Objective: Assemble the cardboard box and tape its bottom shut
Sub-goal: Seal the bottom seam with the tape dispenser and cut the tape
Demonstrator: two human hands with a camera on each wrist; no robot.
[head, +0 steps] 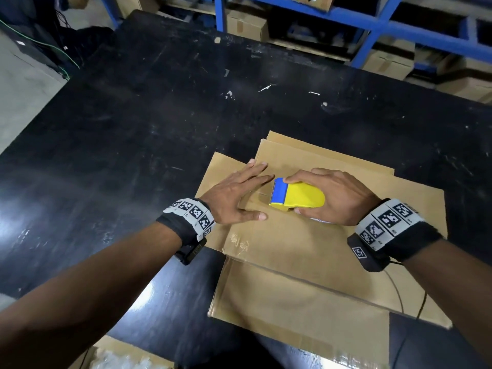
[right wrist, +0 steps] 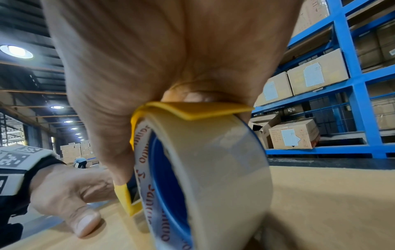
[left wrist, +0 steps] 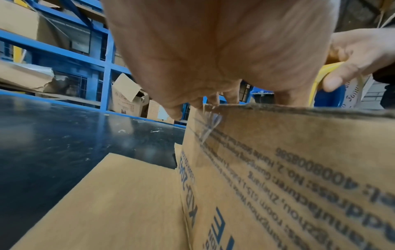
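With the left hand (head: 234,198) flat on the cardboard box (head: 306,235) flaps, the right hand (head: 338,195), gripping the tape dispenser (head: 295,199), should probably run straight along the seam, pressing evenly.

Scuffed black table (head: 159,115), blue metal shelving (right wrist: 350,81) stacked with cartons (right wrist: 316,76), round ceiling lights (right wrist: 16,51)

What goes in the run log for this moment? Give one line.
left hand: flat on box | right hand: grips tape dispenser on box | table: black | stage: taping
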